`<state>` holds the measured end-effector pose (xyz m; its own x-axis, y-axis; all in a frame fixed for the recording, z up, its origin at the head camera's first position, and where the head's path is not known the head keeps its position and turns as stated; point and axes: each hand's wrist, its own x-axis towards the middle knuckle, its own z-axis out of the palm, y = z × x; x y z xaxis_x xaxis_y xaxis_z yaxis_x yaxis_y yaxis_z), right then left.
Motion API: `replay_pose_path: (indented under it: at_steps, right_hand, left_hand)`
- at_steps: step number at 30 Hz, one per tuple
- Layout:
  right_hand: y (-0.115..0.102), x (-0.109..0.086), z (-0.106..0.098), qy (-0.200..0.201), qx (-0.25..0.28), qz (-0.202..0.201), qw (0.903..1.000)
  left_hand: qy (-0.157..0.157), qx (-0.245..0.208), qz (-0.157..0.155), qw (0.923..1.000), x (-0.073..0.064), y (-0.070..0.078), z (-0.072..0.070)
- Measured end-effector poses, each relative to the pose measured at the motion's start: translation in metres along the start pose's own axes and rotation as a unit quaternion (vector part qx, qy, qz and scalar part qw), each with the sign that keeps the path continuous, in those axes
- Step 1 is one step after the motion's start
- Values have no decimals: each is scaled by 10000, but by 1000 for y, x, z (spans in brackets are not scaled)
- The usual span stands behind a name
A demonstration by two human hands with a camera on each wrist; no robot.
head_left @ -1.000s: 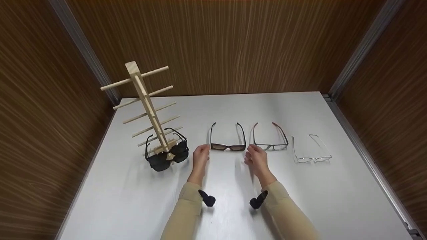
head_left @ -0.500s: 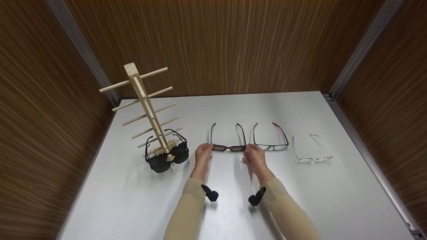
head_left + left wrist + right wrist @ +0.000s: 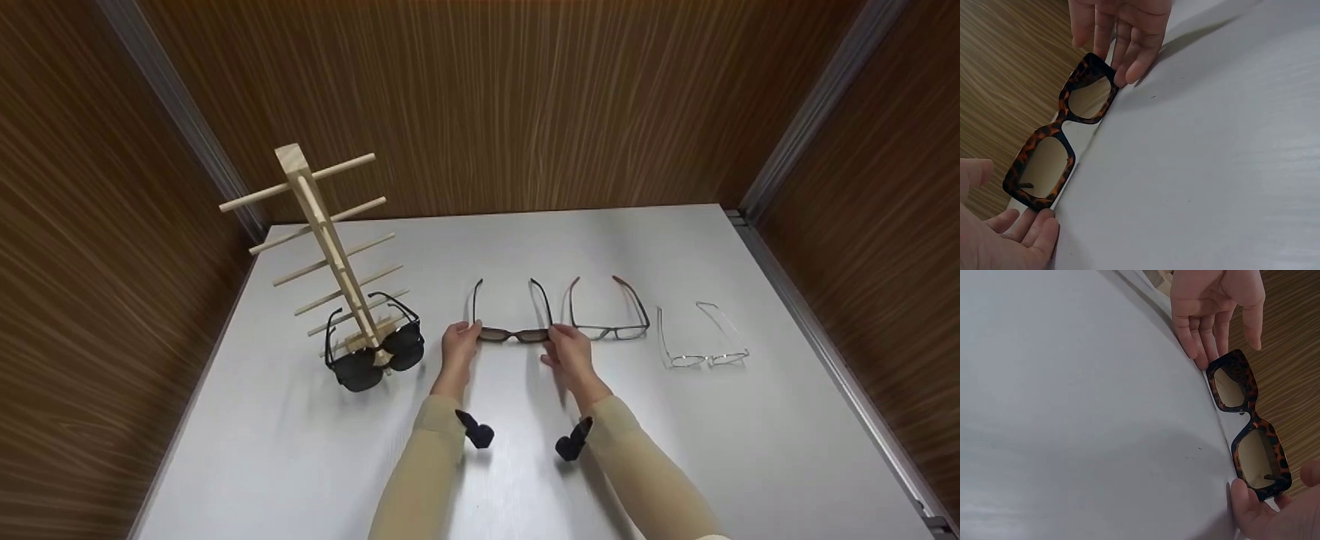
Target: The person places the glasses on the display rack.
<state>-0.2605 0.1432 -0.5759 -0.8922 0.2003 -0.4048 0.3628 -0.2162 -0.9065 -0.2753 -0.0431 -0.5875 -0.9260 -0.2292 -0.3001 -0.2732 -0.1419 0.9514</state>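
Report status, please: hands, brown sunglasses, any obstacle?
Tortoiseshell sunglasses unfolded; left hand, right hand touching opposite ends. Possible snag: red-tipped glasses beside right hand.

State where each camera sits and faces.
Head: on the head, facing forward and down at table and wooden rack; left hand, right hand, sleeves show.
Left wrist: on that wrist, facing the mottled sunglasses; left hand near, right hand beyond.
Right wrist: on that wrist, facing them too; right hand near, left hand beyond.
Both wrist views share the mottled sunglasses.

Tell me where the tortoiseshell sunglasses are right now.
In the head view, the tortoiseshell sunglasses are near the middle, between the left grip and the right grip, just left of the red-tipped glasses.
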Motion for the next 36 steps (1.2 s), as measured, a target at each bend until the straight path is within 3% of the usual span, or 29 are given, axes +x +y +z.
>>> replay_pose_path:
  at_steps: [7,14,27,36]
  right_hand:
    - [2,-2,0,71,-221,-117,9997]
    - [3,-5,0,142,-158,-217,9995]
    - [-12,-22,-1,250,-16,-439,9987]
    - [-22,-31,-7,92,224,-776,9967]
  left_hand:
    - [129,372,97,9992,0,-2,-3]
    - [198,427,284,9985,-6,-1,-5]
    - [16,96,151,9998,-26,17,-7]
    - [-161,82,579,9982,-44,34,-5]
